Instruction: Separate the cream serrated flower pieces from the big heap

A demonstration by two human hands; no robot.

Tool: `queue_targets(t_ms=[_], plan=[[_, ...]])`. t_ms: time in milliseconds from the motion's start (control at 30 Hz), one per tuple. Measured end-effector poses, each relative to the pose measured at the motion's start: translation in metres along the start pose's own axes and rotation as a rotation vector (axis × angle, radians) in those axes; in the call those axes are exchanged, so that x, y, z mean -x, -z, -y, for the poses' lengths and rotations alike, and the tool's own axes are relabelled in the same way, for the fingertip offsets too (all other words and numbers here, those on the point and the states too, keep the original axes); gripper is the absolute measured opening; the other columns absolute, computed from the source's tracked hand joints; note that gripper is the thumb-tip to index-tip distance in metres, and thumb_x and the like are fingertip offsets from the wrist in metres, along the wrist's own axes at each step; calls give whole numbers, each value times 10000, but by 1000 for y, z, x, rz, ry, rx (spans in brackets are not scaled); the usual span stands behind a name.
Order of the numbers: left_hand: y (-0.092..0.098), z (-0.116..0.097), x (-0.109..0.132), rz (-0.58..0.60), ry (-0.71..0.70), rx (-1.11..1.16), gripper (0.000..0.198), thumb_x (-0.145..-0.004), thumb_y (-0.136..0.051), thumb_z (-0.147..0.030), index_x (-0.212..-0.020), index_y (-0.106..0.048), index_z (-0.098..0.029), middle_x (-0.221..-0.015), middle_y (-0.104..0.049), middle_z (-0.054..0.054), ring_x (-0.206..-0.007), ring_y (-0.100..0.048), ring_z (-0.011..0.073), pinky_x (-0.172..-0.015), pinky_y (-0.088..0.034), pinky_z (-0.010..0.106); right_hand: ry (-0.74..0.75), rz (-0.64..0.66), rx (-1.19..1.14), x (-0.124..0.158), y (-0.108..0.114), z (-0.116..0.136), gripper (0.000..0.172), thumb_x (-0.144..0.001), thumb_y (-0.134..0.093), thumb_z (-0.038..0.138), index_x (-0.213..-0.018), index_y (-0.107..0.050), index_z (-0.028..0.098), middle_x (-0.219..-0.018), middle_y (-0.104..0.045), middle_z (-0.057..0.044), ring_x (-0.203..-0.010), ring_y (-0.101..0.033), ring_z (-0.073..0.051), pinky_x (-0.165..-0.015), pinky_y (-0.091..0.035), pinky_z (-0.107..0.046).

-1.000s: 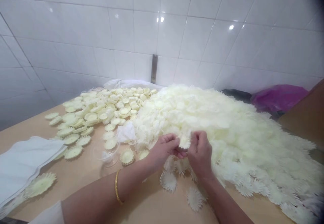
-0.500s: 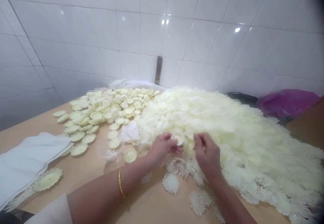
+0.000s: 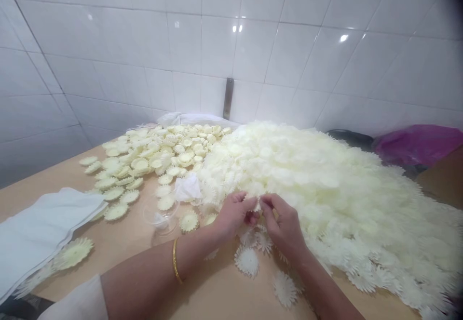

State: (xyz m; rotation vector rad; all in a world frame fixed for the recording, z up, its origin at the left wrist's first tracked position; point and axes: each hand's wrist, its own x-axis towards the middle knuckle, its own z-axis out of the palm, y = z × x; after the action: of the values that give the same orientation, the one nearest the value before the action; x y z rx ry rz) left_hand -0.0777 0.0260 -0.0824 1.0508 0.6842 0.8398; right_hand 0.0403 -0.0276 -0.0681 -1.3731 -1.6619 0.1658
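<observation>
A large heap of pale cream, flower-shaped fabric petal pieces (image 3: 325,185) covers the right half of the wooden table (image 3: 119,247). At the heap's near edge my left hand (image 3: 233,214) and my right hand (image 3: 282,223) meet fingertip to fingertip. Both pinch one small petal piece (image 3: 256,203) between them. A gold bangle (image 3: 176,267) circles my left wrist. Loose petal pieces (image 3: 248,261) lie on the wood just under my hands.
Yellower, flatter flower pieces (image 3: 152,158) are spread at the back left. A folded white cloth (image 3: 39,231) lies at the left edge. A small clear dish (image 3: 161,216) sits left of my hands. A purple bag (image 3: 419,144) and white tiled walls lie behind.
My right hand moved left and closed back onto the petal piece held by my left hand, after the hands had drawn apart half a second ago.
</observation>
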Motion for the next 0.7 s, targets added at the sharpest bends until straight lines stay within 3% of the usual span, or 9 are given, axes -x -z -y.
queue_targets(t_ms=[200,367,533,700], plan=[[-2,-3,-1,-115,-33,-73,359,-641,-622,-486,-653,-472,-160,-455,-377,-63,-372,-371,46,-356,-240,172,-42,23,-61,1,-3,3,152,-840,-416,244,-757,-523,177,-665,-547,-3,-598,-498,-128,-562,-379,-237],[-6,-12,1,-196,3,-114,384,-603,-644,-498,-635,-474,-156,-456,-369,-62,-366,-364,47,-345,-223,175,-21,4,-107,2,-4,5,106,-835,-435,232,-866,-521,178,-746,-548,-18,-685,-511,-145,-633,-398,-257],[-2,-5,-2,-168,-7,-135,429,-621,-589,-573,-598,-426,-177,-401,-332,-68,-342,-346,58,-333,-212,179,68,32,-73,2,-4,5,106,-835,-439,200,-743,-488,184,-720,-507,-15,-685,-488,-143,-636,-386,-259],[-1,1,-2,-151,75,-169,487,-641,-480,-665,-633,-435,-180,-384,-369,-52,-332,-384,81,-338,-221,187,146,53,102,2,-5,2,148,-827,-401,144,-694,-451,183,-682,-482,-16,-651,-453,-143,-600,-351,-256]])
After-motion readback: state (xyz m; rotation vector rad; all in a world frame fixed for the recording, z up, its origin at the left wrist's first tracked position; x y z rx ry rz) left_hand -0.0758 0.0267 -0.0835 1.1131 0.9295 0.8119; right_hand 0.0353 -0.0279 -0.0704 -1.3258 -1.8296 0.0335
